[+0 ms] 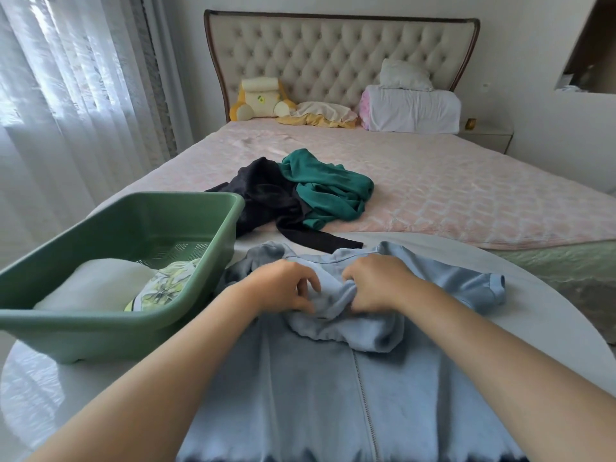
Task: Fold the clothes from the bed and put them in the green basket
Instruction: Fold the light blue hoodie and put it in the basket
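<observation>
Because the light blue zip jacket (316, 395) slumps and rucks wherever it is pushed, I judge it soft, light and limp. It looks neither fragile nor slippery, and it is unlikely to keep a crease unless smoothed flat first. Location: front-up on the white table (550, 328), lower centre of frame. The zip runs toward the bottom edge, one sleeve lies out to the right, and the upper part is heaped at mid-frame. Best hold, by my reading, is the two shoulder seams or collar corners, one per hand, so the cloth hangs evenly, with the zip line serving as the fold axis. Left hand (283, 285): palm down, forearm entering from lower left, fingers curled and pinching the left edge of the heap (slightly blurred). Right hand (376, 281): palm down, forearm entering from lower right, fingers bunched tight in the cloth, near the left hand. The green basket (100, 338), at left of frame just beside the jacket, holds a white item (93, 288) and a leaf-print item (163, 288). A black garment (266, 195) and a teal garment (326, 188) lie unfolded on the bed (433, 188), centre of frame.
</observation>
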The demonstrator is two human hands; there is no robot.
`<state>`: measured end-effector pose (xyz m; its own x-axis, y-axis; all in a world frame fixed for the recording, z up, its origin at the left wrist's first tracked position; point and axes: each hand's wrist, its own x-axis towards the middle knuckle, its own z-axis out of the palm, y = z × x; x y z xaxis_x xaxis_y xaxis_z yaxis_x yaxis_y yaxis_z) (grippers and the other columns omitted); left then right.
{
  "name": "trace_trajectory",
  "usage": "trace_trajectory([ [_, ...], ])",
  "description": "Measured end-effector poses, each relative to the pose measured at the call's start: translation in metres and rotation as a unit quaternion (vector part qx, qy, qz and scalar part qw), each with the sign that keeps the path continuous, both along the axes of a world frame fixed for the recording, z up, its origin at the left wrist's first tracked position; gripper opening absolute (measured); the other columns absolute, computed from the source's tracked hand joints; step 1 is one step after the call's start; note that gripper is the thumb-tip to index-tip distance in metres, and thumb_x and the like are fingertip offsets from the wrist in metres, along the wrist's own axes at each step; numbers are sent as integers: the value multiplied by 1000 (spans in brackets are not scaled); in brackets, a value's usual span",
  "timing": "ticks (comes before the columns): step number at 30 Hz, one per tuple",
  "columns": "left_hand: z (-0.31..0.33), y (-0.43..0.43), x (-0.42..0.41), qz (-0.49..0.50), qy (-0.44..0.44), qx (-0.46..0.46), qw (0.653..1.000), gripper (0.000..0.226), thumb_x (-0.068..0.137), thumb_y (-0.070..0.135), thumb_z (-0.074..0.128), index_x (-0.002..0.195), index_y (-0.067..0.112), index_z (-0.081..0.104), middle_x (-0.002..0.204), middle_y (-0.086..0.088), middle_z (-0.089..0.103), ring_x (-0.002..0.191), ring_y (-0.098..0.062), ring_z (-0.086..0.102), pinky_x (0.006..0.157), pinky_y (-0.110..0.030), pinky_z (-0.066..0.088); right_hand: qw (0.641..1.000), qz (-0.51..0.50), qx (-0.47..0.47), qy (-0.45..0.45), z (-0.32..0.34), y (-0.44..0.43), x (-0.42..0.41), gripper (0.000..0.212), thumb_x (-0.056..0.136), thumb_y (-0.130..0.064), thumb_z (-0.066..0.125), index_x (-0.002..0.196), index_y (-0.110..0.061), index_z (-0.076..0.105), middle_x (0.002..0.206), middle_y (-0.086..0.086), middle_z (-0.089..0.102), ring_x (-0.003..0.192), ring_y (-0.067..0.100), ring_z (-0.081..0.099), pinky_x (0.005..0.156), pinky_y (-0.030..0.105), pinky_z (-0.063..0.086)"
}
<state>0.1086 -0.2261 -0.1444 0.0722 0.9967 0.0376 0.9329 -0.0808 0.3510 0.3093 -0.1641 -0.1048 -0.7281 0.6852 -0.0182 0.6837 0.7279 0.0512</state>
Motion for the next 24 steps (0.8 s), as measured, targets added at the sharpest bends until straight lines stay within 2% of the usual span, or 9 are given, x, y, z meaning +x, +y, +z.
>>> trace_trajectory([
  [3,-1,-1,-3,12,115,-45,992,16,78,33,74,94,32,70,86,14,66,82,-10,60,67,-25,47,1000,0,11,-23,-4,1,1,24,84,-9,54,67,-22,43,73,-6,48,80,20,49,56,28,24],
  [6,1,7,2,83,161,50,982,16,91,24,56,100,22,69,103,2,65,94,-24,62,73,-32,49,1000,-25,6,-15,-4,5,-2,27,86,0,50,73,-22,42,80,-4,49,84,22,50,67,30,28],
  [9,4,16,4,188,-32,179,965,4,93,11,44,96,13,46,92,-10,62,84,-34,58,68,-40,45,979,-19,123,164,-10,13,-5,26,80,9,49,91,-14,52,91,5,54,74,32,58,55,35,36],
  [12,8,19,3,203,-198,248,926,15,80,-2,46,85,12,44,90,-6,64,82,-28,56,70,-40,46,898,71,299,314,-4,15,-6,22,76,4,44,86,-8,60,82,7,55,60,28,51,43,30,30],
  [14,6,18,-4,181,-181,234,938,20,74,-6,49,74,14,48,91,-5,65,85,-27,57,73,-37,46,872,163,342,311,-3,11,-6,21,76,1,42,80,-9,61,78,7,54,63,27,49,46,32,31],
  [16,1,13,-13,146,-75,119,979,30,76,-2,55,64,26,50,92,1,64,87,-26,58,71,-31,45,873,249,345,240,-11,10,-7,18,64,4,56,73,-13,58,75,6,52,62,27,49,50,31,26],
  [20,-2,-1,-11,121,142,-96,978,24,86,10,53,83,29,67,116,10,59,102,-21,59,77,-28,44,953,276,115,50,-38,-8,-13,24,70,-15,75,90,-22,65,93,1,60,83,28,63,57,30,31],
  [22,9,-6,0,162,173,-68,969,24,90,13,50,96,26,69,116,7,60,105,-21,59,72,-29,42,978,207,-34,10,-41,-21,-15,28,80,-26,69,109,-27,67,109,-8,62,99,18,61,70,29,40],
  [24,11,-2,2,154,159,31,975,26,87,8,50,98,24,68,110,9,57,109,-20,58,72,-30,43,965,161,-194,68,-38,-29,-14,29,82,-33,71,111,-31,71,103,-19,66,90,0,61,77,21,47],
])
